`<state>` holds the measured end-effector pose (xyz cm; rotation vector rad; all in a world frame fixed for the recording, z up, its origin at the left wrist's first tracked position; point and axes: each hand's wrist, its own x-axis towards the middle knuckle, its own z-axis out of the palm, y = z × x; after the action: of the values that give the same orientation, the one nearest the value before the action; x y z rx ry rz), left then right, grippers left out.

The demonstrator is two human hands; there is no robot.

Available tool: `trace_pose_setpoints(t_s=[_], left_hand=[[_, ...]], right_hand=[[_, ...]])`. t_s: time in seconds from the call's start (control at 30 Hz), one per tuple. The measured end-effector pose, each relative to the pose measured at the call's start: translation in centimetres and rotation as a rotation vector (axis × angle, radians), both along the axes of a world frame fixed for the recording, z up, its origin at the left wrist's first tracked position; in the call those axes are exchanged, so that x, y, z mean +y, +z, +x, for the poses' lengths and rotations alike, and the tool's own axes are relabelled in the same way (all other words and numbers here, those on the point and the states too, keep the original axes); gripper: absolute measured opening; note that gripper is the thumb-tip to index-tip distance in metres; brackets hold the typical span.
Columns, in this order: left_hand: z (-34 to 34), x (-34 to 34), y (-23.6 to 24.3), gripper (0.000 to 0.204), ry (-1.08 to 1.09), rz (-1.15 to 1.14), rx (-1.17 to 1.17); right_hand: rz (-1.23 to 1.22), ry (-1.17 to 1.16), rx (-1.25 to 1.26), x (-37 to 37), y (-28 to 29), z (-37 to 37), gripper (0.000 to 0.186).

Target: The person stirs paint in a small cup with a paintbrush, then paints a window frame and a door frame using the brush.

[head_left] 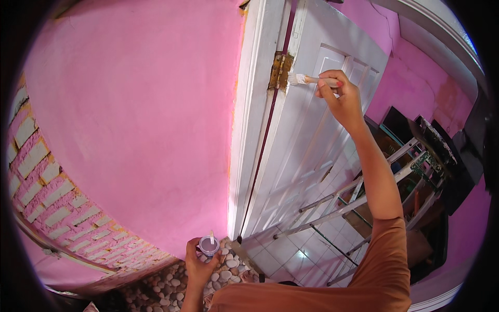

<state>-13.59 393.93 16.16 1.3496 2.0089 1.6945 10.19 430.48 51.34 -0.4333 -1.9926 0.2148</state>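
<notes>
My right hand [340,96] is raised and closed round the handle of a paintbrush [311,79]. White paint covers the bristles, which are at the edge of the white panelled door [301,135], just beside a rusty brown hinge [280,71]. Whether the bristles press on the door I cannot tell. Low down, my left hand [200,268] grips a small round paint cup [209,245] by its side. Pale greyish paint shows inside it, and a light-coloured stick [211,236] stands up out of the cup.
A white door frame [249,119] adjoins the pink wall [135,125], with brick-patterned relief [47,182] at left. Right of the door, a metal ladder [332,213] lies slanted over white tiles [283,244], near dark furniture [457,171]. Pebble-patterned flooring [166,286] is below me.
</notes>
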Motion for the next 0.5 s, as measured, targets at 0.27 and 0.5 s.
trace_pose_setpoints(t_s=[0.27,0.5], left_hand=[[-0.1,0.0,0.2,0.06,-0.01,0.016,-0.006],[-0.3,-0.5,-0.3,0.061,0.003,-0.008,-0.021]], right_hand=[[0.124,0.123,0.188,1.5,5.2,-0.7,0.018],[0.034,0.034,0.087,0.6,2.4,-0.5,0.018]])
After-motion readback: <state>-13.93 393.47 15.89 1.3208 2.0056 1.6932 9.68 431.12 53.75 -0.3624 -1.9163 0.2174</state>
